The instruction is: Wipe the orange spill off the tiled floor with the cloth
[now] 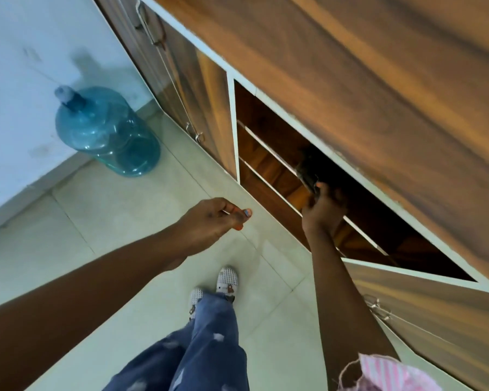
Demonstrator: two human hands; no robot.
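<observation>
My right hand (323, 210) reaches into an open wooden cabinet (268, 153) and grips a dark, limp item (307, 170) on a shelf. It looks like a cloth, but the shade inside makes it hard to tell. My left hand (216, 219) is stretched out over the pale tiled floor (119, 210), fingers loosely curled and holding nothing. No orange spill shows on the floor in this view.
A big blue water bottle (108, 131) stands on the floor by the white wall at the left. The cabinet's open door (435, 320) juts out at the lower right. My feet in white shoes (227, 280) stand beside the cabinet. Pink striped fabric (393, 373) shows at the bottom right.
</observation>
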